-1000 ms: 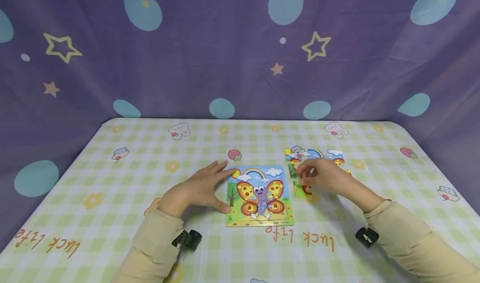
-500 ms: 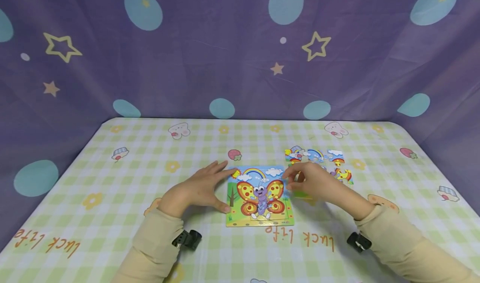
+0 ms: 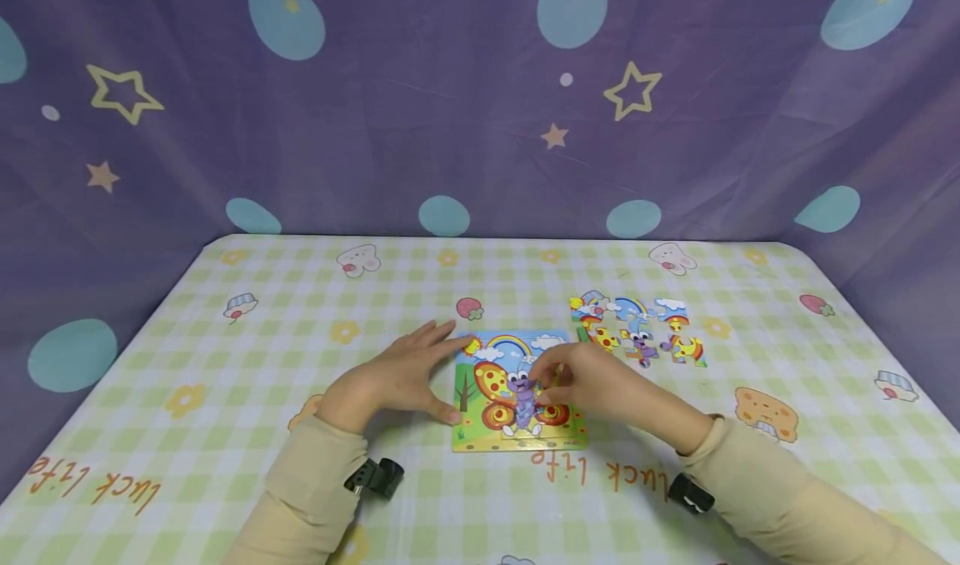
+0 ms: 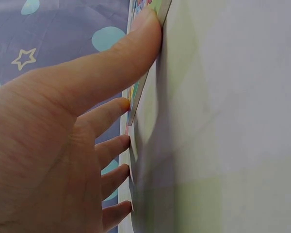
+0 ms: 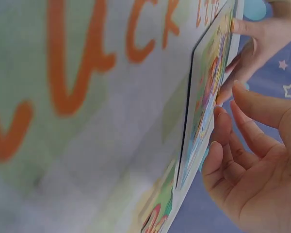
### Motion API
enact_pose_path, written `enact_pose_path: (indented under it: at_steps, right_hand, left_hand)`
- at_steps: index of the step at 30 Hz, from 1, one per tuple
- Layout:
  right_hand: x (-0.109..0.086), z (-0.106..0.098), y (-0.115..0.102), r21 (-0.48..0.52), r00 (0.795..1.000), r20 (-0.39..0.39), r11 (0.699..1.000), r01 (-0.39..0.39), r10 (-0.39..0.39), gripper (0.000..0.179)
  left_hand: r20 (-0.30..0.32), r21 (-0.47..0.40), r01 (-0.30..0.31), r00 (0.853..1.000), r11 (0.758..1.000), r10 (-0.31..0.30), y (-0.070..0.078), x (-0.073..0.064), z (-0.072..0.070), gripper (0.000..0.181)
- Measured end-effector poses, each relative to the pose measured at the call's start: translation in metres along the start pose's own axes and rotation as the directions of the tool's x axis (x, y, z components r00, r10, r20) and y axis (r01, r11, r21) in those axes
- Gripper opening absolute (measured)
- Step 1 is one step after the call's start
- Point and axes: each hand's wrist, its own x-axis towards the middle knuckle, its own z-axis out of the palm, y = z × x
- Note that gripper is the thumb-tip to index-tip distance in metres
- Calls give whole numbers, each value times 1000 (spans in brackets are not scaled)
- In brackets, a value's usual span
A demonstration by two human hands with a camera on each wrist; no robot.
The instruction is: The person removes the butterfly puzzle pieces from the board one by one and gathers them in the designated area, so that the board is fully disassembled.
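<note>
A square butterfly puzzle board point(image 3: 480, 444) lies flat at mid table. My left hand point(image 3: 397, 377) holds still at its left side, fingers spread; the thumb rests on the board's edge, with the index fingertip at its upper left corner. In the left wrist view the thumb point(image 4: 140, 36) presses on the edge. My right hand point(image 3: 588, 382) is over the right half of the picture, near the butterfly's face. In the right wrist view its thumb point(image 5: 262, 102) and loosely curled fingers point(image 5: 223, 170) stand apart, with no piece visible between them.
Several loose puzzle pieces point(image 3: 639, 344) lie in rows to the board's upper right. A green-and-red piece point(image 5: 160, 213) on the table shows beside the board in the right wrist view. A checked cloth point(image 3: 225, 390) covers the table; a purple curtain point(image 3: 420, 115) hangs behind.
My right hand has moved left and slightly down from the loose pieces to over the board, uncovering the middle row of pieces. The left hand and the board have stayed put.
</note>
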Motion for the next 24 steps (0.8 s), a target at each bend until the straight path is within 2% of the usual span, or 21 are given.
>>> enact_pose_path:
  at_steps: [6, 15, 24]
  right_hand:
    - [4, 8, -11, -14, 998, 36, 999, -44, 45, 19]
    - [8, 16, -19, -48, 997, 69, 999, 21, -18, 21]
    - [8, 18, -23, -84, 992, 126, 996, 26, -15, 29]
  left_hand:
    - [2, 3, 9, 1000, 1000, -9, 1, 0, 0, 104]
    - [4, 4, 7, 1000, 1000, -7, 0, -1, 0, 103]
    - [10, -1, 0, 1000, 1000, 0, 0, -1, -1, 103]
